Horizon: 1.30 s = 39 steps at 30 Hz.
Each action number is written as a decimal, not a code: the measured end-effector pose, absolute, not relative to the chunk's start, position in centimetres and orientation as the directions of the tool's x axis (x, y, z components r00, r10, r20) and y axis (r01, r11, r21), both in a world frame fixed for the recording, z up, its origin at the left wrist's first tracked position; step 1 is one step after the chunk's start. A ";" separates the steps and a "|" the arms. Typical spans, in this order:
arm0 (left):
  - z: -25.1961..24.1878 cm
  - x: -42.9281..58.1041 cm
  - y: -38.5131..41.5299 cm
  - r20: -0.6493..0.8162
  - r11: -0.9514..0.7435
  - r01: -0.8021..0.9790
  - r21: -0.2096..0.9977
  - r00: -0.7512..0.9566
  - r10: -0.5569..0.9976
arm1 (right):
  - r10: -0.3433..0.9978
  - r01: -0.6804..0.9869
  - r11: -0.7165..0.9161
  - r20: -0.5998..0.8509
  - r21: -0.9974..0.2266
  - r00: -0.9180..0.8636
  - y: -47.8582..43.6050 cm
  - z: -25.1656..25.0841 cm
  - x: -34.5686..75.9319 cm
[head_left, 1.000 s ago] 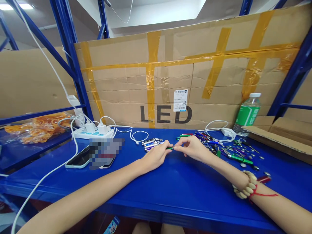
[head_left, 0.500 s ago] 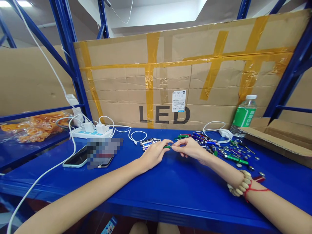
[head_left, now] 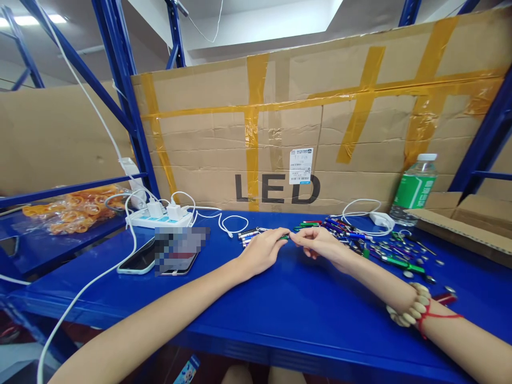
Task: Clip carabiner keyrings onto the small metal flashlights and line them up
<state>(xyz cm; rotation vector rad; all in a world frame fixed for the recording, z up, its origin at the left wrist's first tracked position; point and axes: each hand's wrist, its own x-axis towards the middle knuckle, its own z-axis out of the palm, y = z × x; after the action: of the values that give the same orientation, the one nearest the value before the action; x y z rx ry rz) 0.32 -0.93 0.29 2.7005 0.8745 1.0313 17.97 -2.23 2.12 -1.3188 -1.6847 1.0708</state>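
My left hand (head_left: 262, 250) is closed around a small green metal tube (head_left: 285, 237), most of it covered by the fingers. My right hand (head_left: 318, 241) meets it from the right, thumb and fingertips pinched at the tube's end. Whether a smaller part sits between those fingertips is too small to make out. Just behind my left hand lie several silver and blue metal tubes (head_left: 248, 233), like mini flashlights. Beyond my right hand spreads a heap of coloured metal tubes and clips (head_left: 340, 226), with small round silver parts (head_left: 408, 274) scattered to its right.
On the blue tabletop (head_left: 248, 314), phones (head_left: 138, 258) and a white power strip (head_left: 160, 217) are at left. A water bottle (head_left: 416, 189) and an open cardboard box (head_left: 460, 226) stand at right. A large taped cardboard sheet (head_left: 208, 154) closes the back. A white cable (head_left: 86, 280) hangs at left.
The whole view has shifted, so everything appears a little further right. Both hands stay together at the green tube, less of which shows between the fingers.
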 end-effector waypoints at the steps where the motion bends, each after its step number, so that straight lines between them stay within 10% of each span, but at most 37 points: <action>1: 0.3 0.4 -1.0 0.548 -0.810 0.491 0.321 0.601 0.582 | 0.978 0.386 0.156 0.086 -0.909 -0.192 -2.2 2.1 17.9; 12: 0.4 0.8 -1.0 0.447 -0.719 0.558 0.414 0.564 0.695 | 0.767 0.675 0.572 0.595 -0.467 -0.239 -1.7 2.4 19.2; 29: 0.7 0.5 -1.0 0.443 -0.766 0.487 0.419 0.627 0.641 | 0.704 0.611 0.660 0.645 -0.437 -0.298 -1.6 2.1 19.3; 39: 0.3 0.2 -1.3 0.384 -0.769 0.464 0.441 0.676 0.629 | 0.797 0.429 0.598 0.447 -0.677 -0.406 -1.4 2.2 19.4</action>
<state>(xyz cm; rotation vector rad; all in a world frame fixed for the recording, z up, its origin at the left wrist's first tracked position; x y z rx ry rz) 0.18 -1.26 0.30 2.5845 0.8672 0.7593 19.37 -1.40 2.22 -0.9682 -2.0448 0.6009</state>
